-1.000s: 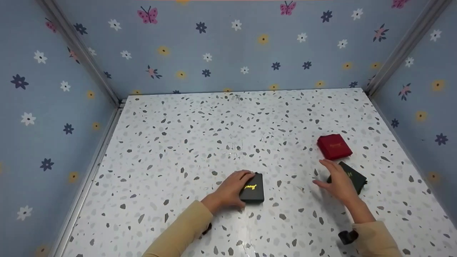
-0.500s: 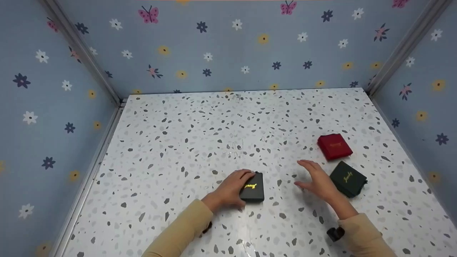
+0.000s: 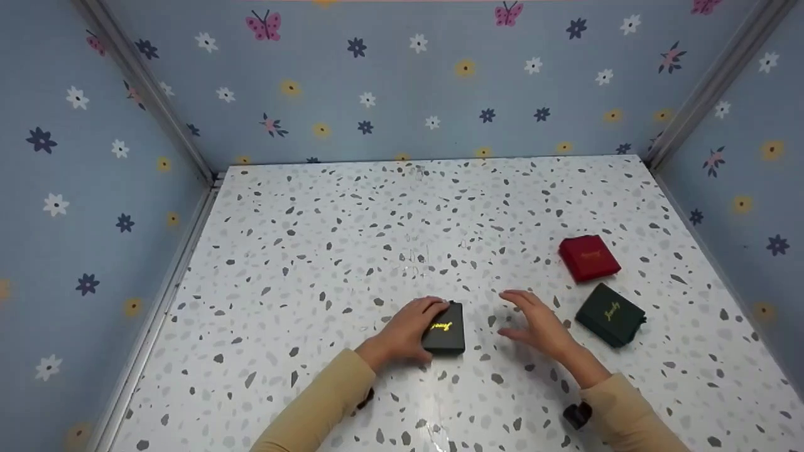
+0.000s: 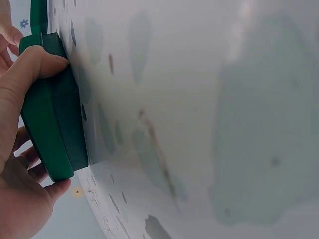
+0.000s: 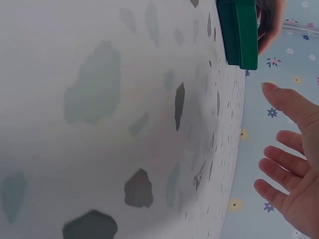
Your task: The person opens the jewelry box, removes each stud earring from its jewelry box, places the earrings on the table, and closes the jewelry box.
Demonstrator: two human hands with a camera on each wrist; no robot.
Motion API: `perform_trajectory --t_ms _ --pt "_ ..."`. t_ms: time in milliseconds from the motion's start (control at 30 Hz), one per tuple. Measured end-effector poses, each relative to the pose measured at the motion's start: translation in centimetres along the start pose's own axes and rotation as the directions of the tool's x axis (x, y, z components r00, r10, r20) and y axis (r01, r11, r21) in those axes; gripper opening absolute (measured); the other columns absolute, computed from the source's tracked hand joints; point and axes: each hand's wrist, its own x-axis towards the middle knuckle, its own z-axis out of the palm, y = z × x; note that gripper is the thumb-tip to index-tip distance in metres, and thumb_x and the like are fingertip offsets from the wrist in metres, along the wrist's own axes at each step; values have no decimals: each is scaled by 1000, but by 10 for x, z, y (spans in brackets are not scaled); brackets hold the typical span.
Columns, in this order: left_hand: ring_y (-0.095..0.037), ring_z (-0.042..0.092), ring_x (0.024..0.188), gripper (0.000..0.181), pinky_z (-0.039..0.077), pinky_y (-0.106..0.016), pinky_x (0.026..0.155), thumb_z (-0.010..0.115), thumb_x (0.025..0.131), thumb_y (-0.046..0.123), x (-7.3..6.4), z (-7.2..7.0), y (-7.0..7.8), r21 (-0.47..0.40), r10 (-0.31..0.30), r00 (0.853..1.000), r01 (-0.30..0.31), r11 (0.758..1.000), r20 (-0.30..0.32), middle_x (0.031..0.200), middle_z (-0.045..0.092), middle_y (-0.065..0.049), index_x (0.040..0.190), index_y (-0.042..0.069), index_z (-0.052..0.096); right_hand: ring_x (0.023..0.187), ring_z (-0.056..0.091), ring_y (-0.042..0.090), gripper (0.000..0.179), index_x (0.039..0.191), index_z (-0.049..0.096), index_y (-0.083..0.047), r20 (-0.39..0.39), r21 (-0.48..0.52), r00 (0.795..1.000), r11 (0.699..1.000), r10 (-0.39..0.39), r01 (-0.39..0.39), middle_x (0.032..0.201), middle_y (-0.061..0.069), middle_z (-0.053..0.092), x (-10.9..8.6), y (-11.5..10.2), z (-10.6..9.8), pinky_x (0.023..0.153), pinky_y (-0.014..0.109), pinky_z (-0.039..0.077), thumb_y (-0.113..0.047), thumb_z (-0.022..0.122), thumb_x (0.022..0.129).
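Observation:
A dark green jewelry box (image 3: pixel 450 340) with gold lettering lies on the speckled table near the middle. My left hand (image 3: pixel 402 331) grips it from the left, thumb on the near side and fingers at the far side. In the left wrist view, the thumb presses one end of the green box (image 4: pixel 50 124) and fingertips reach the other. To its right, my right hand (image 3: pixel 537 328) hovers over the table with fingers spread, holding nothing. The right wrist view has this right hand (image 5: pixel 296 164) apart from the box, thumb and fingers extended.
A second dark green jewelry box (image 3: pixel 610 315) lies turned at an angle, right of my right hand. Just behind it sits a red jewelry box (image 3: pixel 589 258). Blue flowered panels (image 3: pixel 402 81) wall the white speckled table (image 3: pixel 326 220) at the back and sides.
My right hand has moved left from over the second green box towards the one in my left hand, uncovering the second box. The left hand keeps its hold in place.

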Motion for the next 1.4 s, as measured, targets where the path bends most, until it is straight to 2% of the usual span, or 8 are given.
perform_trajectory --t_ms 167,333,467,600,667,900,1067,1400 --pt "-22 34 121 103 25 -33 100 83 50 28 0 0 -2 9 9 1000 -9 1000 -1 133 34 -7 137 10 30 111 46 24 62 121 50 -2 26 28 999 999 -20 19 121 10 49 2 -5 11 87 38 41 -19 77 68" --pt "-22 34 121 104 26 -34 100 82 49 28 0 0 -1 -1 0 1000 0 1000 -2 134 34 -7 137 10 31 112 45 24 65 124 47 -2 70 72 998 997 -6 1 122 9 48 7 -11 20 89 39 39 -20 76 69" --pt "-22 34 121 103 26 -34 100 82 49 28 0 -1 0 2 -8 1000 8 1000 0 134 34 -7 137 11 31 114 43 27 67 125 46 -1 95 109 995 994 13 -23 123 10 48 10 -16 27 90 47 36 -20 76 69" --pt "-22 35 120 102 26 -34 100 83 49 29 0 -1 1 8 1 1000 -1 1000 -9 133 35 -7 136 11 31 114 43 27 69 127 45 -3 123 134 992 990 34 -51 124 10 47 12 -20 33 89 47 37 -18 77 67" --pt "-22 35 120 102 27 -34 100 83 49 29 0 0 0 10 4 1000 -4 1000 -12 133 35 -7 136 11 31 111 45 26 72 128 43 -4 139 143 990 988 41 -61 124 10 47 12 -21 37 86 41 41 -18 78 66" --pt "-22 34 120 103 26 -33 100 83 49 29 -1 2 0 2 11 1000 -11 1000 -18 132 35 -6 136 10 31 108 46 29 77 130 39 -1 149 210 989 977 -9 -22 122 16 47 11 -21 45 84 40 42 -18 78 66" --pt "-22 33 121 101 26 -34 100 82 50 28 -2 2 0 -14 12 1000 -13 1000 -23 133 34 -7 136 10 32 107 46 29 77 131 37 0 160 254 987 967 -18 -23 124 16 46 13 -22 47 84 42 41 -16 77 67" --pt "-21 31 122 103 25 -32 101 82 49 26 -2 1 0 -38 -25 1000 25 999 -4 135 33 -5 137 12 31 105 47 26 85 134 33 -1 239 276 970 954 46 -114 126 15 44 16 -22 50 87 41 39 -11 79 63"
